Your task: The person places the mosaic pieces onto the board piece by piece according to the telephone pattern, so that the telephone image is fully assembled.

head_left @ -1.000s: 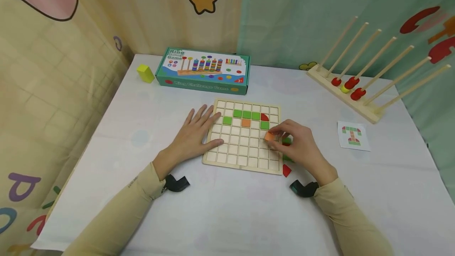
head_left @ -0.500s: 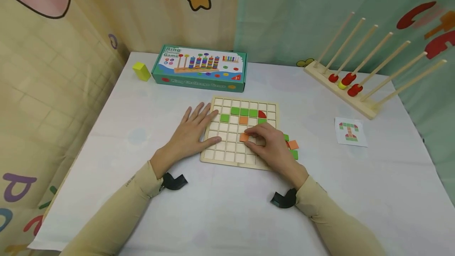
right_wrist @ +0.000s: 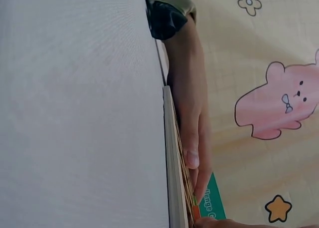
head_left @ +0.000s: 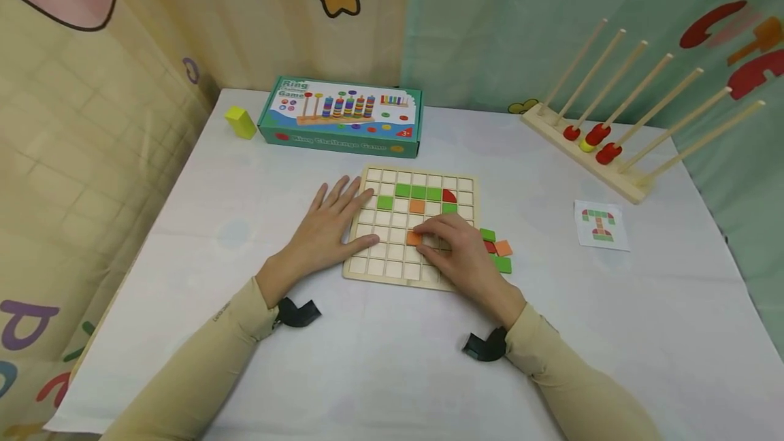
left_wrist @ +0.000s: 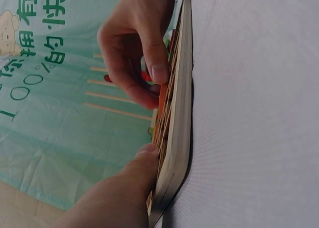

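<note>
On the white table lies a wooden grid board [head_left: 392,271] with green, orange and red pieces set in its upper cells. My right hand [head_left: 462,250] pinches an orange square tile [head_left: 414,237] between thumb and fingers, low over the middle of the grid. In the left wrist view the same orange tile [left_wrist: 162,96] touches or nearly touches the board's surface. My left hand [head_left: 321,230] rests with spread fingers on the board's left edge. Beside the board's right edge lie loose tiles, among them an orange tile [head_left: 503,248] and a green tile [head_left: 502,265]; my right hand partly hides that area.
A pattern card [head_left: 602,225] lies to the right. Behind it stands a wooden peg rack [head_left: 588,155] with tall pegs and a few red and yellow rings. A green game box [head_left: 339,118] and a yellow block [head_left: 240,122] sit at the back left.
My right hand has carried the orange tile from the board's right edge leftward to the middle columns and lowered it there. The left hand has stayed on the board's edge.
</note>
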### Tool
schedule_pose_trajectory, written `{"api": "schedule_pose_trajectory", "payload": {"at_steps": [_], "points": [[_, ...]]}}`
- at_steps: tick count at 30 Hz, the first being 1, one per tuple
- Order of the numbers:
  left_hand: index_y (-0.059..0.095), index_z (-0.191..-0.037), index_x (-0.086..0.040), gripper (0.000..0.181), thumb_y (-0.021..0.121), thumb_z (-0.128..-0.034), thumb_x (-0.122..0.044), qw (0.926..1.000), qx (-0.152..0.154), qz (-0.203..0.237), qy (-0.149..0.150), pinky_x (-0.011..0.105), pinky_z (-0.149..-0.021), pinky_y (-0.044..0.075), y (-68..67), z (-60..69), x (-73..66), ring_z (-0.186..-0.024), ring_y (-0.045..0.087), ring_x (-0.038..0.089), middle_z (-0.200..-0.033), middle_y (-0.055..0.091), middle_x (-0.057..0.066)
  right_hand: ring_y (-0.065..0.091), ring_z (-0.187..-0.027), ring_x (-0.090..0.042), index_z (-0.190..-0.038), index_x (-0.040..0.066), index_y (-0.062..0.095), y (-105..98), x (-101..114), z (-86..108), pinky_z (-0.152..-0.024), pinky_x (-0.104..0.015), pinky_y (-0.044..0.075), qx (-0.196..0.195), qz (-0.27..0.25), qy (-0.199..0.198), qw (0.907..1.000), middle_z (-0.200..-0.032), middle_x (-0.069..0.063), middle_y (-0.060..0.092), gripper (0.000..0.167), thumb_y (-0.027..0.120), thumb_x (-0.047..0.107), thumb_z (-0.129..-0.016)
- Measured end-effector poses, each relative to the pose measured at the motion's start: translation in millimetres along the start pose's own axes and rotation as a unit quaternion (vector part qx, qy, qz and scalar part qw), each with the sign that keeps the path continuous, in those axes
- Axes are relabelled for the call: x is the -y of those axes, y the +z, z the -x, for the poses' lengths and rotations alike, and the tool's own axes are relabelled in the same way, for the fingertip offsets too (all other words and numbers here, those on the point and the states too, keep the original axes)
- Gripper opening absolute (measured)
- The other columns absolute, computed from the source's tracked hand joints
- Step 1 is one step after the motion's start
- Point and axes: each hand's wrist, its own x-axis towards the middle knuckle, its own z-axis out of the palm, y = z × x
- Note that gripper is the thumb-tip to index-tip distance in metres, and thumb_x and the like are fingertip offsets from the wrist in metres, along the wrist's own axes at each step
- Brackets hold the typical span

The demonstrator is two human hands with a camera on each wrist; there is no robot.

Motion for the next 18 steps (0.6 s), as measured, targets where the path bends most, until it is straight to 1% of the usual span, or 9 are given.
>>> {"api": "schedule_pose_trajectory", "payload": {"at_steps": [6, 8, 11, 13, 15, 18], "points": [[0.028, -0.169, -0.018, 0.093, 0.059, -0.0967, -0.069, 1.0, -0.004, 0.002, 0.001, 0.059, -0.133, 0.0, 0.0, 0.8, 1.7, -0.165, 0.006, 0.034, -0.177, 0.016, 0.012, 0.065, -0.112, -0.016, -0.114, 0.012, 0.078, 1, 0, -2.9, -0.097, -0.036, 0.057, 0.001, -0.011, 0.001, 0.9999, -0.117, 0.001, 0.073, 0.023, 0.084, 0.014, -0.092], [0.027, -0.169, -0.018, 0.094, 0.059, -0.0967, -0.068, 1.0, -0.004, 0.004, 0.002, 0.058, -0.133, 0.0, 0.2, 1.2, 2.2, -0.165, 0.006, 0.033, -0.177, 0.016, 0.012, 0.065, -0.111, -0.017, -0.114, 0.011, 0.078, -1, 0, -3.5, -0.095, -0.037, 0.057, -0.012, -0.026, -0.006, 0.9996, -0.116, 0.0, 0.074, 0.024, 0.084, 0.013, -0.091], [0.027, -0.169, -0.018, 0.094, 0.059, -0.0967, -0.068, 1.0, -0.002, 0.007, 0.002, 0.058, -0.133, -0.001, 0.5, 1.3, 1.8, -0.166, 0.005, 0.033, -0.177, 0.015, 0.011, 0.067, -0.103, -0.02, -0.111, 0.009, 0.077, -6, -2, -4.4, -0.086, -0.038, 0.058, -0.045, -0.047, -0.018, 0.9977, -0.112, -0.002, 0.075, 0.023, 0.084, 0.01, -0.089], [0.027, -0.169, -0.018, 0.094, 0.059, -0.0968, -0.068, 1.0, -0.001, 0.007, 0.003, 0.058, -0.133, -0.001, 0.5, 1.4, 1.7, -0.166, 0.005, 0.033, -0.177, 0.015, 0.011, 0.067, -0.098, -0.021, -0.11, 0.008, 0.077, -9, -3, -4.3, -0.082, -0.039, 0.058, -0.062, -0.059, -0.018, 0.9962, -0.108, -0.004, 0.076, 0.022, 0.084, 0.008, -0.089], [0.027, -0.169, -0.018, 0.094, 0.059, -0.0969, -0.068, 1.0, 0.0, 0.006, 0.002, 0.057, -0.133, -0.001, 0.3, 1.1, 1.4, -0.166, 0.005, 0.032, -0.177, 0.015, 0.011, 0.067, -0.096, -0.02, -0.108, 0.009, 0.078, -9, -4, -3.8, -0.081, -0.037, 0.057, -0.06, -0.058, -0.008, 0.9965, -0.106, -0.003, 0.076, 0.019, 0.084, 0.009, -0.089], [0.027, -0.169, -0.017, 0.093, 0.058, -0.0973, -0.068, 1.0, -0.001, 0.004, 0.005, 0.058, -0.133, 0.0, -0.5, 0.5, 1.3, -0.166, 0.006, 0.033, -0.177, 0.015, 0.012, 0.068, -0.1, -0.016, -0.106, 0.012, 0.079, -6, -5, -2.4, -0.086, -0.035, 0.056, -0.034, -0.047, 0.01, 0.9983, -0.106, 0.001, 0.076, 0.016, 0.085, 0.012, -0.09]]}}
